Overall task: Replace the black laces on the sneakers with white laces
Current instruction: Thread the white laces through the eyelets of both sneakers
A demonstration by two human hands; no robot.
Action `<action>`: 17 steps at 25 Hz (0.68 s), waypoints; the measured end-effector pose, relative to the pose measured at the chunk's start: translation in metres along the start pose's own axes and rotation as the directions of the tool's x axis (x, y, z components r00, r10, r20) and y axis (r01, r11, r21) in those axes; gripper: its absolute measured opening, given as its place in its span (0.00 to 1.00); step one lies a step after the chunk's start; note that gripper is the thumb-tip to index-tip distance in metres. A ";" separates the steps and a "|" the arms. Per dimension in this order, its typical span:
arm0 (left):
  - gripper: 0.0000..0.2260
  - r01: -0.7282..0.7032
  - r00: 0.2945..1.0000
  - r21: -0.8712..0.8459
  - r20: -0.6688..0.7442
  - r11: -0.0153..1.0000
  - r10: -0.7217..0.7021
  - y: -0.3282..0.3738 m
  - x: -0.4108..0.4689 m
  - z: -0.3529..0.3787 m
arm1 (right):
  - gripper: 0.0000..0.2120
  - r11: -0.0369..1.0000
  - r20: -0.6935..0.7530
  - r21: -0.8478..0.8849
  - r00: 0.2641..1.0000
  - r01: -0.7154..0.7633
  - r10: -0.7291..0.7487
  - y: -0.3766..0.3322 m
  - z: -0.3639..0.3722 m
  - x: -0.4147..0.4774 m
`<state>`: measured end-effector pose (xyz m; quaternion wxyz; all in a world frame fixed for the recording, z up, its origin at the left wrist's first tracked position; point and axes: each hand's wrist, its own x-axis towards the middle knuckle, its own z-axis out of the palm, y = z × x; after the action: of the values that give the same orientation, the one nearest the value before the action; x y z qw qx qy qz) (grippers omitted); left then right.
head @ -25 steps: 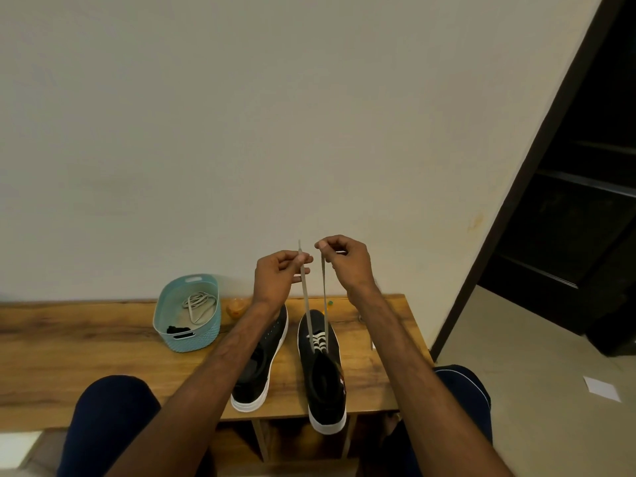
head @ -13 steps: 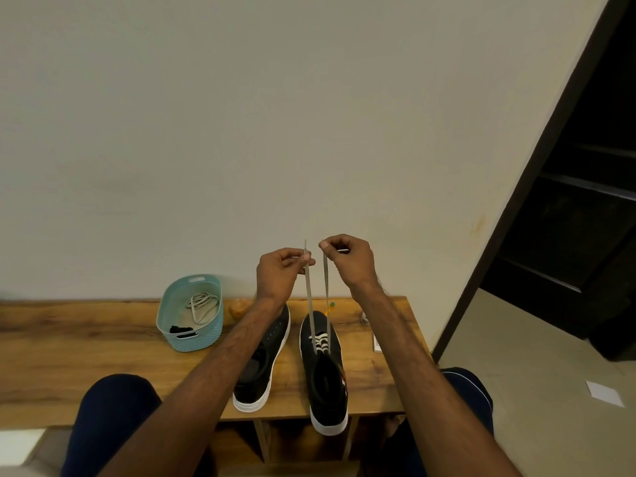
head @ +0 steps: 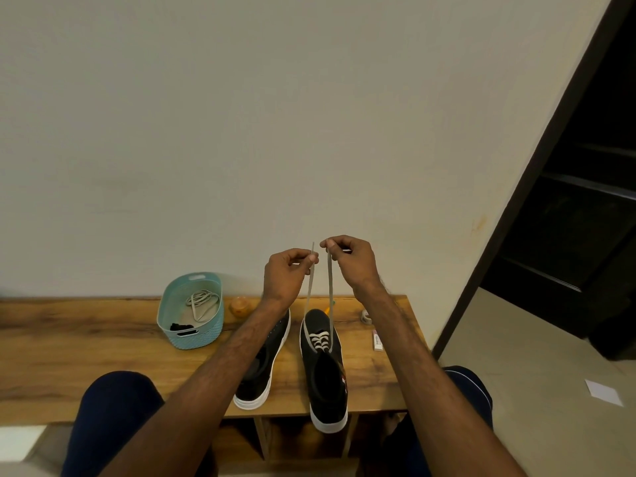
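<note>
Laces need an even pull now. Both ends of the white lace point(head: 331, 294) go up from the laced sneaker point(head: 325, 380), low in the middle of the frame. The person does well to pull both ends gently and the same, so the rows sit flat and the ends match.

The left hand point(head: 287, 275) pinches one end with curled fingers. The right hand point(head: 354, 261) pinches the other end the same way. The hands are close together, up above the shoes.

Just left of it, the other sneaker point(head: 265, 370) seems to have no lace. A spare lace point(head: 201, 301) lies in the blue basket point(head: 196, 339), further left.
</note>
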<state>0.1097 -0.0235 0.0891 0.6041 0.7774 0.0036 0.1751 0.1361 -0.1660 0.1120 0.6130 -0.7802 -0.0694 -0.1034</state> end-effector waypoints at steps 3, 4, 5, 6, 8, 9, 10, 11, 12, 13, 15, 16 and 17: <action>0.06 -0.023 1.000 0.003 -0.012 1.000 0.023 0.001 -0.001 0.001 | 0.09 1.000 0.005 -0.009 1.000 0.011 -0.011 0.002 -0.001 0.000; 0.05 -0.028 0.999 -0.002 -0.018 1.000 0.028 0.002 -0.001 0.001 | 0.09 1.000 0.004 -0.009 1.000 0.013 -0.013 0.002 -0.001 0.000; 0.05 -0.035 0.999 -0.006 -0.020 0.999 0.035 0.003 0.000 0.001 | 0.09 1.000 0.004 -0.006 1.000 0.016 -0.016 0.002 -0.002 0.000; 0.05 -0.044 0.999 -0.003 -0.018 0.999 0.044 0.003 0.000 0.001 | 0.08 1.000 0.004 0.000 1.000 0.019 -0.019 0.001 -0.003 0.001; 0.05 -0.058 0.998 0.013 -0.013 0.998 0.058 0.004 0.001 0.001 | 0.08 1.000 0.008 0.003 1.000 0.027 -0.027 0.000 -0.003 0.002; 0.05 -0.061 0.998 0.016 -0.011 0.998 0.061 0.004 0.001 0.001 | 0.08 1.000 0.010 0.003 0.999 0.030 -0.030 0.000 -0.003 0.003; 0.04 -0.063 0.998 0.017 -0.009 0.998 0.063 0.004 0.002 0.001 | 0.08 0.999 0.012 0.003 0.999 0.034 -0.035 0.000 -0.003 0.003; 0.05 -0.063 0.998 0.019 -0.008 0.998 0.063 0.004 0.001 0.002 | 0.08 0.999 0.013 0.005 0.999 0.039 -0.039 0.000 -0.003 0.003; 0.05 -0.063 0.998 0.020 -0.008 0.998 0.063 0.004 0.001 0.002 | 0.08 0.999 0.015 0.006 0.999 0.042 -0.042 0.000 -0.003 0.003; 0.05 -0.065 0.998 0.020 -0.009 0.998 0.065 0.005 0.002 0.003 | 0.08 0.999 0.016 0.004 0.999 0.043 -0.043 0.000 -0.003 0.003; 0.05 -0.076 0.997 0.024 -0.009 0.997 0.076 0.006 0.003 0.003 | 0.08 0.999 0.017 -0.002 0.999 0.046 -0.046 0.001 -0.003 0.003; 0.05 -0.079 0.997 0.026 -0.008 0.997 0.079 0.006 0.003 0.004 | 0.08 0.999 0.017 -0.006 0.999 0.048 -0.047 0.001 -0.003 0.003; 0.05 -0.080 0.997 0.026 -0.007 0.996 0.080 0.006 0.003 0.004 | 0.08 0.999 0.017 -0.008 0.999 0.048 -0.048 0.001 -0.003 0.003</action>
<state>0.1124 -0.0281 0.0950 0.5864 0.7841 -0.0228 0.2020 0.1393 -0.1696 0.1131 0.6064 -0.7817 -0.0931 -0.1118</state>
